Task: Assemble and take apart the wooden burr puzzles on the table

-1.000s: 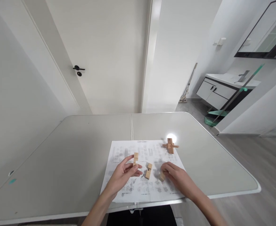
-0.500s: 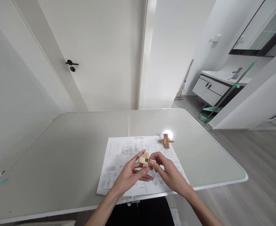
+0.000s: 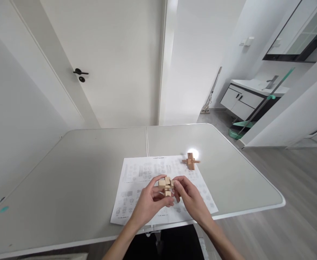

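Note:
Several light wooden blocks, fitted together as a small puzzle [image 3: 167,181], are held between my hands above a printed sheet [image 3: 131,174]. My left hand [image 3: 150,198] grips the puzzle from the left, its fingers curled around and beneath it. At the puzzle's right side, my right hand [image 3: 187,192] pinches a block between thumb and index finger. A darker brown wooden puzzle [image 3: 191,161], cross-shaped, rests at the sheet's upper right corner. The undersides of the light blocks are partly hidden by my fingers.
The sheet lies on a grey-green folding table [image 3: 66,187] with a pale rim and a centre seam. Beyond it stands a white door with a black handle [image 3: 81,72]. At the right are a sink cabinet [image 3: 242,99] and a green dustpan [image 3: 234,134].
The light puzzle has turned slightly in my hands, so a block end now shows at its lower side. My left thumb has shifted down, and my right fingers sit closer against the blocks.

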{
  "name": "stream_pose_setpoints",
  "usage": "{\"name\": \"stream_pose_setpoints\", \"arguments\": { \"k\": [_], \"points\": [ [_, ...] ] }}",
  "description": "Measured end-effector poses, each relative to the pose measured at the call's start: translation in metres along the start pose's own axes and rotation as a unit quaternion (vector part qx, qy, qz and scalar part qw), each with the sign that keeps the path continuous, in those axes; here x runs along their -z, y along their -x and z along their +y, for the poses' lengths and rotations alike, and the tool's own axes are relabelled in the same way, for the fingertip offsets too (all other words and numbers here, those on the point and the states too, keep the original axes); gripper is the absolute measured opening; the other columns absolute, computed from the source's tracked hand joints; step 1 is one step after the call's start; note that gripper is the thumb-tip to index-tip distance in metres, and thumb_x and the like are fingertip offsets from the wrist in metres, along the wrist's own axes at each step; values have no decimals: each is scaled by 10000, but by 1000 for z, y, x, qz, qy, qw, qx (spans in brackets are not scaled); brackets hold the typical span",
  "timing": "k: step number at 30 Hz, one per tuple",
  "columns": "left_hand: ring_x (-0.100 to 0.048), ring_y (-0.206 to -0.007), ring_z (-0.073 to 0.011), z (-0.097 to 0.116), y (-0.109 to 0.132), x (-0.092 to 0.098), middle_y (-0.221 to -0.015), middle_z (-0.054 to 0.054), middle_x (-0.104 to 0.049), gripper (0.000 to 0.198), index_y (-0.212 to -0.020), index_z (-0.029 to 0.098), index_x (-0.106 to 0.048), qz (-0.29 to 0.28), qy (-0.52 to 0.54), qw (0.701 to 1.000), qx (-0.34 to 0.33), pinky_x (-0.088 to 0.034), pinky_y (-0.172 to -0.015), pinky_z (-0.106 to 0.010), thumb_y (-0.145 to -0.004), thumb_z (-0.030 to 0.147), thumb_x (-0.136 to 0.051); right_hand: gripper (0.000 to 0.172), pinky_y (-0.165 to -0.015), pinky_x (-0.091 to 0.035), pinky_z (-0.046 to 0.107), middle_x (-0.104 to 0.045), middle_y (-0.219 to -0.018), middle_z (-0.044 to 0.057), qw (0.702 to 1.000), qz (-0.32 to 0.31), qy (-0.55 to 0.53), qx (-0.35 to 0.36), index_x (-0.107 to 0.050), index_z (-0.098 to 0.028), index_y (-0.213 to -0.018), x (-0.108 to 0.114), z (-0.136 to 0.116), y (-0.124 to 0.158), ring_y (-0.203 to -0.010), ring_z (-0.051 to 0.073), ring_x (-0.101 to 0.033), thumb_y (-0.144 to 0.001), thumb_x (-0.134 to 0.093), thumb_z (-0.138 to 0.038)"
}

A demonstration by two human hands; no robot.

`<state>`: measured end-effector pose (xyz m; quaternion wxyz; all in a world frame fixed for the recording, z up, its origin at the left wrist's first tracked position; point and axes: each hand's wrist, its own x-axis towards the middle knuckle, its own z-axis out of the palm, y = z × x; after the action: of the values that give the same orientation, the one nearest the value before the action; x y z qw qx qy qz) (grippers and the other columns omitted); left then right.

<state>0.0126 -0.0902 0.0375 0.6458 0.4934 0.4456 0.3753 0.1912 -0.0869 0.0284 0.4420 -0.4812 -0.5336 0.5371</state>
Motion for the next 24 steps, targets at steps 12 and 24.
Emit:
{"name": "stream_pose_setpoints", "arguments": {
  "k": [12, 24],
  "points": [
    [-771, -908, -246, 6, 15, -4, -967, -33, -801, 689, -1412, 264, -513, 2, -93, 995, -29, -584, -928, -430, -804, 334, -828, 497, -597, -455, 286, -601, -714, -12, 999, -8, -24, -42, -600, -220, -873, 0, -11, 13, -607, 151, -518, -879, -631, -716],
    [-768, -890, -253, -12, 25, -4, -937, -51, -808, 654, -1429, 240, -497, 16, -52, 998, -42, -591, -882, -434, -845, 314, -779, 497, -564, -396, 267, -539, -617, -37, 988, 8, -128, -81, -590, -196, -725, -14, 0, 15, -549, 116, -436, -812, -757, -655]
  ]
}}
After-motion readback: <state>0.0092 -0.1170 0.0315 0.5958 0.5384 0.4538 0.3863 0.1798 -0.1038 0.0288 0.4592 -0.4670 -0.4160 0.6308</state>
